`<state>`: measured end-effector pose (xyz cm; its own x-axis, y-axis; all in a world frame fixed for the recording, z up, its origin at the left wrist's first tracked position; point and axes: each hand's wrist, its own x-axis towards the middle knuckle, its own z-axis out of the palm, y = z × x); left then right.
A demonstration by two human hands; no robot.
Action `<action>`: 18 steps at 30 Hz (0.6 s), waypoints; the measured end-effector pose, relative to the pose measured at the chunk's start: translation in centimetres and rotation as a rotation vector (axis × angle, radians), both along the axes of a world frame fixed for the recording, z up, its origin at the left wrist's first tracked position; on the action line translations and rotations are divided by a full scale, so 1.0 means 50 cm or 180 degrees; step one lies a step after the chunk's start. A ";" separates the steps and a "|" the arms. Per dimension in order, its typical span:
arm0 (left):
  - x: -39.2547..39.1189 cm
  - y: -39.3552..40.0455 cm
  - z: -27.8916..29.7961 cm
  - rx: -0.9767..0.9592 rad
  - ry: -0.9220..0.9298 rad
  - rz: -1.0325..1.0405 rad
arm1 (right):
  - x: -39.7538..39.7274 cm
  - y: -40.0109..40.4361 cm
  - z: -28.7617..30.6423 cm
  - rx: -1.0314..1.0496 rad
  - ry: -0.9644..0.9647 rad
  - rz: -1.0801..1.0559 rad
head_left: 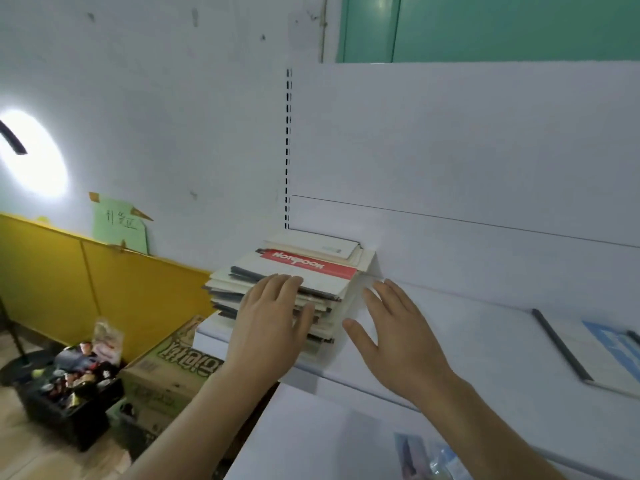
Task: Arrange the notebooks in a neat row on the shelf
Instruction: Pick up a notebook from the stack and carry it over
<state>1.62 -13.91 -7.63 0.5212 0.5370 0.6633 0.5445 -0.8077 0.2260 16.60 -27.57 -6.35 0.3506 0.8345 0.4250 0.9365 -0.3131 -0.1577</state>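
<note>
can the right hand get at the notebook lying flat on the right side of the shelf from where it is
Probably yes. The right hand hovers open beside the stack of notebooks, holding nothing, and the bare shelf between it and the flat notebook has nothing in the way.

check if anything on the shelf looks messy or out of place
Yes. The stack of notebooks at the shelf's left end lies flat and ragged, covers fanned out at differing angles. One lone notebook lies apart at the far right, not in any row.
</note>
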 end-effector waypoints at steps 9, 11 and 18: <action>-0.006 0.165 -0.001 -0.0114 0.0701 0.0399 | 0.028 0.186 0.014 -0.0150 -0.0213 0.0359; -0.006 0.194 -0.003 -0.0130 0.0855 0.0348 | 0.027 0.197 0.024 -0.0204 -0.0258 0.0416; -0.007 0.241 -0.004 0.0040 0.0626 0.0061 | 0.013 0.204 0.048 -0.0343 -0.0149 0.0460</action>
